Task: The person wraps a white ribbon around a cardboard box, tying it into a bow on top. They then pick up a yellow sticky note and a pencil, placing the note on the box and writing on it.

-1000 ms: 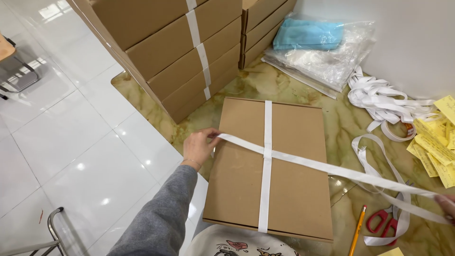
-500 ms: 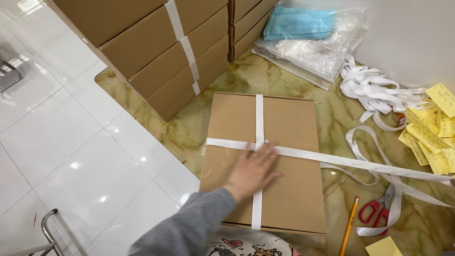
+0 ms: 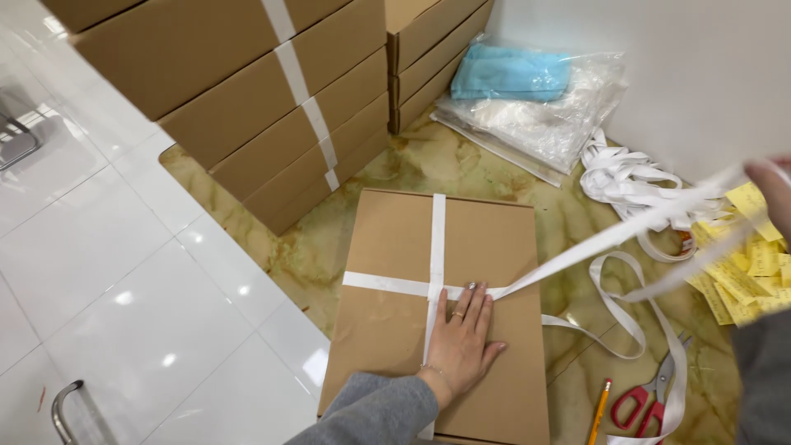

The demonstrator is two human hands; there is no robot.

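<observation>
A flat brown cardboard box [image 3: 387,330] lies on the marbled floor, crossed by white strapping [image 3: 434,239]. My left hand [image 3: 461,342] lies flat on the box top, fingertips pressing where the two straps cross. My right hand [image 3: 773,194], blurred at the right edge, holds the loose end of the white strap [image 3: 610,239] raised and pulled taut away from the box.
Stacked strapped cartons [image 3: 247,107] stand at the back left, more cartons [image 3: 428,49] behind. A plastic bag with blue cloth [image 3: 527,91], a heap of white strap [image 3: 626,177], yellow slips [image 3: 746,264], red scissors [image 3: 643,400] and a pencil [image 3: 600,412] lie to the right.
My left hand moved from the box's left edge to the strap crossing and pressed down. My right hand rose, lifting the strap from low across the box to a taut upward line.
</observation>
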